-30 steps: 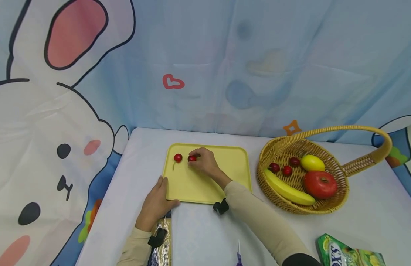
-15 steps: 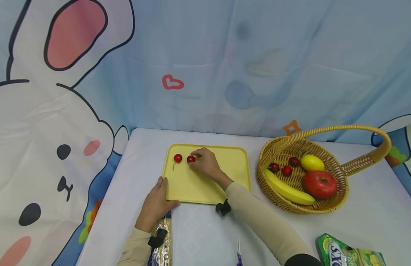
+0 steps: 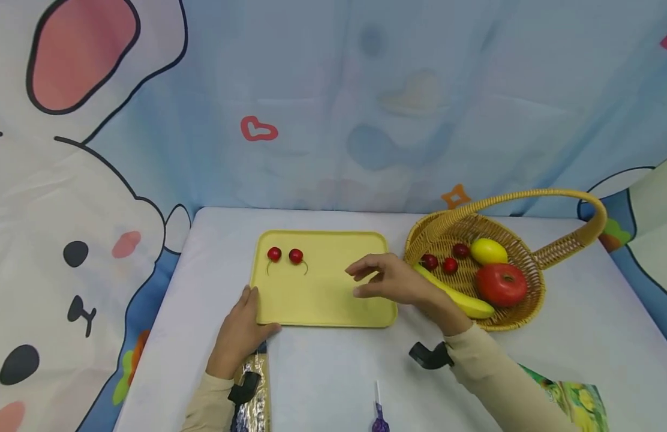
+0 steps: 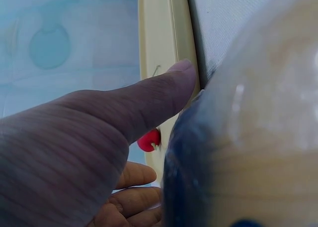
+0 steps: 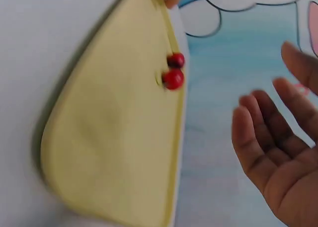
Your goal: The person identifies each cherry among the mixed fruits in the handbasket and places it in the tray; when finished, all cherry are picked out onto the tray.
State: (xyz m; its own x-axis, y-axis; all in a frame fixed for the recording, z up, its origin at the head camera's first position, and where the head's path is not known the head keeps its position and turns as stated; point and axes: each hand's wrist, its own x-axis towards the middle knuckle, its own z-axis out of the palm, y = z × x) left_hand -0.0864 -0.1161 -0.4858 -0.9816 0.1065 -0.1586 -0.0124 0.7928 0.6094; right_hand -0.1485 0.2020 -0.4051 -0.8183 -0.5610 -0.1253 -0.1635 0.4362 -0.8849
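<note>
In the head view, two red cherries with stems, a left cherry (image 3: 274, 254) and a right cherry (image 3: 296, 257), lie side by side on the yellow tray (image 3: 333, 294), toward its back left. My left hand (image 3: 239, 333) rests at the tray's front-left corner. Its thumb (image 4: 171, 88) touches the front rim, while the other fingers lie along the left side. My right hand (image 3: 395, 279) is in the air above the tray's right side, near the basket, fingers loosely bent. Nothing is between those fingers in the right wrist view.
A wicker basket (image 3: 538, 294) with a tall handle stands right of the tray. Inside are a banana (image 3: 468, 303), a red apple (image 3: 501, 284), a lemon (image 3: 488, 251) and several cherries. In front lie a purple-wrapped lollipop (image 3: 379, 417), a green packet (image 3: 579, 399) and a gold packet (image 3: 258, 390).
My right hand has let go of the right cherry, leaving it on the tray, and moved right toward the basket. The left hand stays at the tray corner. The head view has shifted slightly.
</note>
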